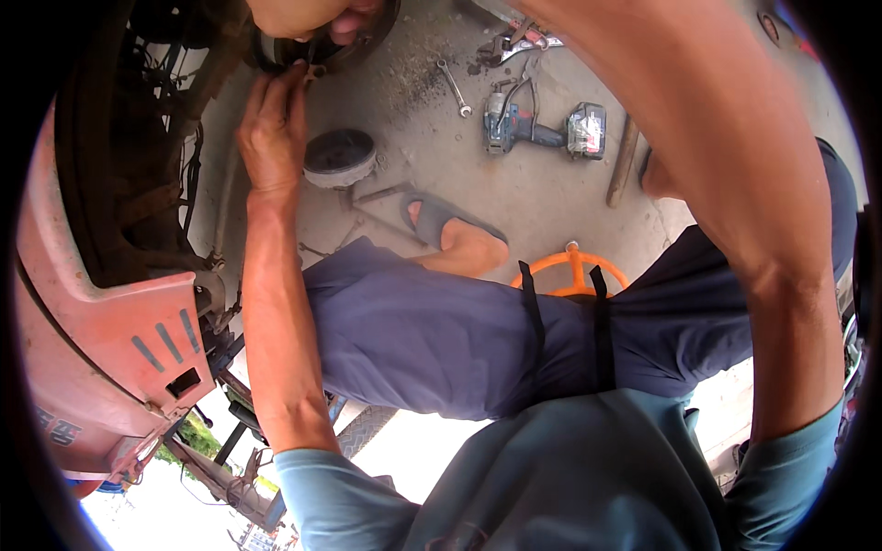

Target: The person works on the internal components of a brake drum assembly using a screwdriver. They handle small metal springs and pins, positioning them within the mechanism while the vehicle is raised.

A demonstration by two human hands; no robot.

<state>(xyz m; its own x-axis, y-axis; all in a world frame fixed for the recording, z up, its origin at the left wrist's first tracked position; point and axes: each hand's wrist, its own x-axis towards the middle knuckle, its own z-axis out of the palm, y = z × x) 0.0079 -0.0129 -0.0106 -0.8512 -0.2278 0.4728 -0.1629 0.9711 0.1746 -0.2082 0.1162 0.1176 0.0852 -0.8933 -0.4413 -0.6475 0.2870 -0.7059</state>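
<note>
We locate the dark round part (370, 44) at the top edge of the view, near the dark machinery. Our left hand (273, 129) has its fingertips bunched at the part's lower rim; we cannot tell whether they clamp anything. The hand at the upper edge (296, 13), probably our right, is cut off, so its grip is unclear. For good control, we should support the rim on opposite sides and guard fingertips against pinching.

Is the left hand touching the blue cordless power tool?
No, the blue cordless power tool lies on the grey floor, away from the left hand.
</note>
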